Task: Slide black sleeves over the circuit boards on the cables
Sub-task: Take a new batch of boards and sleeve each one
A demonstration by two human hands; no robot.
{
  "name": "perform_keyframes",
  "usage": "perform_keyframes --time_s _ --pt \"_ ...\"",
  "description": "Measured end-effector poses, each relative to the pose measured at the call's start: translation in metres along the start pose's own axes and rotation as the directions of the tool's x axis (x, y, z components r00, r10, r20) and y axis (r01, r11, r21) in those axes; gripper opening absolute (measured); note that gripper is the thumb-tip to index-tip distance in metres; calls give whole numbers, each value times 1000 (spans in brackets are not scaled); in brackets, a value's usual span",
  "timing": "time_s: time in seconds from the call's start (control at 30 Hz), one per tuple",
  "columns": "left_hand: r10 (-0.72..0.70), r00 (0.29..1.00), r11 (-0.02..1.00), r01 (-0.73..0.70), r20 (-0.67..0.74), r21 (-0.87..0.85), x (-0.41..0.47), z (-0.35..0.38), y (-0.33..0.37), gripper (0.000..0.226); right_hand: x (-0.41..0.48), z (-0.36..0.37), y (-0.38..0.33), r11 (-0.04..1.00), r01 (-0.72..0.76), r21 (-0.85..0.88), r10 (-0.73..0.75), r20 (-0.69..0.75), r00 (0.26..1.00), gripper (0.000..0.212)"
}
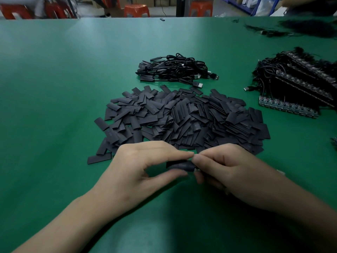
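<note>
Progress early: left hand (145, 162) pinches flat black plastic sleeve (179, 166) near centre, right hand (229, 170) grips circuit board (197, 170) at its mouth; small sleeved-cable heap (175, 70) done far, big sleeve pile (182, 121) and bare-board stack (300, 84) right pending.

Looks like I'm on a factory assembly floor — long green table (54, 73), sleeves (182, 117) and cables (175, 69) heaped in bulk, orange stools (136, 10), cartons (160, 1) and blue shelving (238, 5) at the back.
</note>
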State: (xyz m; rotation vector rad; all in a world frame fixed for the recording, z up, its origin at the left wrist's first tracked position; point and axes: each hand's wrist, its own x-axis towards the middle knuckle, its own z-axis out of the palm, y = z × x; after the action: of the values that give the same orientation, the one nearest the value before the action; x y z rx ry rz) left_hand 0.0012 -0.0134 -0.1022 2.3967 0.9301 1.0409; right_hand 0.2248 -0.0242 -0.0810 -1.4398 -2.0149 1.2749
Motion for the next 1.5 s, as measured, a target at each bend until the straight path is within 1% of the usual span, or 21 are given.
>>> perform_keyframes --time_s 0.07,0.13,0.17,0.23,0.3,0.43,0.67,0.8,0.93,1.13,1.27,1.4,1.5 --pt "-10 999 1000 10 -43 6 1 0 1 29 0 1 2 999 18 30 -17 -19 1000 42" --pt "-46 993 999 48 -112 13 2 -1 1 30 0 -1 3 995 60 82 -55 -69 996 39" --pt "-65 988 998 68 -142 18 3 -2 0 29 0 -2 3 989 87 118 -74 -109 991 34" --pt "-98 979 995 103 -178 15 3 -4 0 28 0 -5 5 973 136 188 -102 -179 979 16" --pt "-115 975 993 116 -191 -4 2 -6 -1 27 -1 -7 5 964 158 213 -117 -195 974 4" --pt "-93 977 996 93 -192 -9 1 -5 1 26 -2 -7 2 950 124 287 -80 -160 984 9" --pt "-59 982 998 59 -182 -4 -1 -4 2 25 -2 -3 0 931 73 358 -25 -136 990 7" --pt "-39 984 999 41 -175 7 0 -5 4 25 -2 -2 -1 932 53 360 -3 -139 990 6" --pt "-63 982 998 61 -179 -14 1 -6 4 25 -3 -4 -2 936 46 350 2 -135 991 7" --pt "-47 988 999 48 -149 0 1 -6 4 30 -4 0 -5 931 32 363 18 -134 991 7" --pt "-31 987 1000 31 -156 -3 1 -5 5 28 -6 3 -9 932 65 358 -12 -147 989 7" --pt "-61 984 997 54 -165 -47 2 -4 6 27 -7 2 -9 951 112 289 -55 -196 979 8" --pt "-72 984 996 63 -163 -56 2 -3 6 27 -7 3 -8 953 107 283 -50 -201 978 6"
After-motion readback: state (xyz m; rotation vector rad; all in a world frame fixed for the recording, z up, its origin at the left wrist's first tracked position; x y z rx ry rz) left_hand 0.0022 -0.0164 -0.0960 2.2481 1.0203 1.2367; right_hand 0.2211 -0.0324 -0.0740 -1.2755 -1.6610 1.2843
